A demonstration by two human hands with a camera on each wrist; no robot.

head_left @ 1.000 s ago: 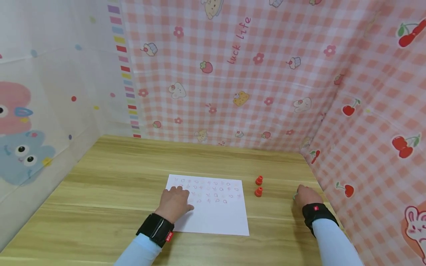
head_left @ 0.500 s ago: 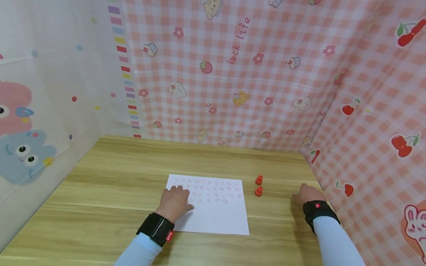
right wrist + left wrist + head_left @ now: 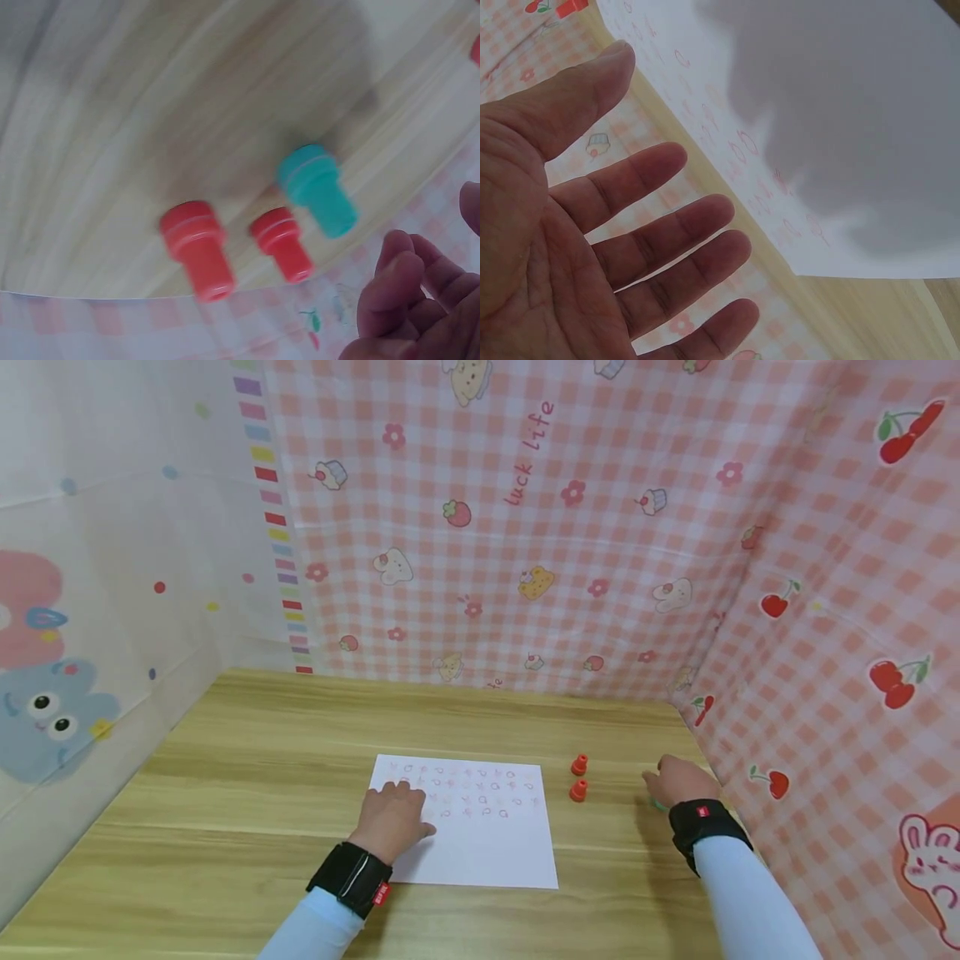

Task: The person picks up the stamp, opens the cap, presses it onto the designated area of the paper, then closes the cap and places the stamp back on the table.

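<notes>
My left hand (image 3: 392, 822) hovers over the left side of a white sheet (image 3: 487, 852), its fingers spread and holding nothing. Rows of small red outline marks cover the sheet's far half. To the right, my right hand (image 3: 682, 783) is above the table with loosely bent fingers (image 3: 390, 296) and nothing in its grasp. Close by in the right wrist view, a teal stamp (image 3: 319, 191) stands on the wood; in the head view the hand mostly hides it. Beside it are a small red stamp (image 3: 282, 244) and a larger-looking red stamp (image 3: 196, 247).
Two red stamps, a far one (image 3: 580, 765) and a near one (image 3: 578, 791), stand right of the sheet in the head view. A red piece (image 3: 475, 51) is cut off at the right wrist view's edge. Patterned cloth (image 3: 480, 543) hangs behind the wooden table (image 3: 225, 777) and along both sides.
My right hand has shifted slightly left and away from me, and more of the teal stamp shows beneath it. The left hand stays over the sheet; the head view has turned a little.
</notes>
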